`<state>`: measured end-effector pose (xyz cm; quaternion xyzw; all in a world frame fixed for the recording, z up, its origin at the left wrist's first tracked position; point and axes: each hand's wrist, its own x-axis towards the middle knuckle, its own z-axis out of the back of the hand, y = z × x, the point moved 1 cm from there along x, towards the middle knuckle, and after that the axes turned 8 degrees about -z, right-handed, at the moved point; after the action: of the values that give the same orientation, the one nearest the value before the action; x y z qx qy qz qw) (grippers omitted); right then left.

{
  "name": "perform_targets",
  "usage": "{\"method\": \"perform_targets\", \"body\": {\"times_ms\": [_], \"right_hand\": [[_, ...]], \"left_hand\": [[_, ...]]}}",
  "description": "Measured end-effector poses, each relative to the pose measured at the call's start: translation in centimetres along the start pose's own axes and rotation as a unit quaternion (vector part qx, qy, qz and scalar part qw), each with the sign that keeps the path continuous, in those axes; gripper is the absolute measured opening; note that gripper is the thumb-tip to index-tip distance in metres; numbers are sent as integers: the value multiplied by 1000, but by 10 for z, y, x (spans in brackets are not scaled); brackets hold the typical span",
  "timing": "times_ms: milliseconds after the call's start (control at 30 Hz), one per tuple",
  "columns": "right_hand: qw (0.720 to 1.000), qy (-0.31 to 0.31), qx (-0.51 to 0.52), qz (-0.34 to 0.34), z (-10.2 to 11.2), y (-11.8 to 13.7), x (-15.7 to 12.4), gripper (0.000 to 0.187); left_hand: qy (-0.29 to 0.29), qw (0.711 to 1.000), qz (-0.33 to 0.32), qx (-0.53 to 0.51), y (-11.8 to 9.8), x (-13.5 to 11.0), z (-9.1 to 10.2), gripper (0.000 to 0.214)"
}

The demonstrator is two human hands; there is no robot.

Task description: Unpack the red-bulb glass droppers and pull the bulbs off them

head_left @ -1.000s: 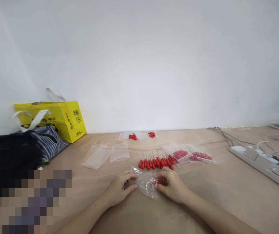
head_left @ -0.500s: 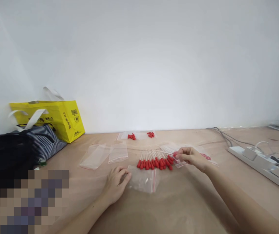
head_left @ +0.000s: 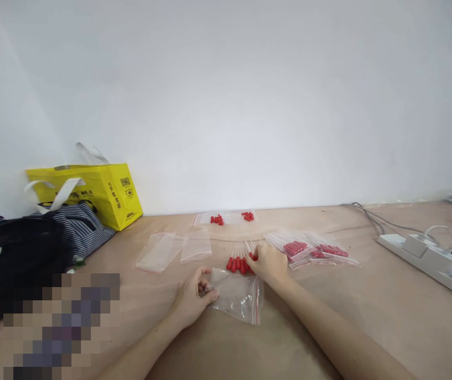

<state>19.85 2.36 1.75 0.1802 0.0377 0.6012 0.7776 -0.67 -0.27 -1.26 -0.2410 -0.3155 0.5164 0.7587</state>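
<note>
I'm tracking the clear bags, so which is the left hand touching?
The clear bag nearest the person, its red-striped edge facing right: the left hand touches its left end. The other clear bags lie farther back.

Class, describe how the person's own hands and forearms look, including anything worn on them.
The left hand and right hand are bare, without gloves. The left forearm and right forearm show no sleeve, watch or bracelet as far as the frame reaches.
</note>
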Motion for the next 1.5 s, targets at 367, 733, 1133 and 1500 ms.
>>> {"method": "perform_targets", "body": {"times_ms": [367,733,1133,1500], "right_hand": [[995,-76,46,-53,20,-82,6,25],[997,-68,28,-40,12,-120,25,20],[985,52,18,-163,16,-130,64,40],[979,29,129,-155,15,-133,70,21]], "left_hand": [[-196,978,-34,61,43,53,98,46],[-50,920,139,364,60,71,66,56],[-153,882,-55,442,48,53,54,41],[-167,886,-208,380,18,27,33,20]]}}
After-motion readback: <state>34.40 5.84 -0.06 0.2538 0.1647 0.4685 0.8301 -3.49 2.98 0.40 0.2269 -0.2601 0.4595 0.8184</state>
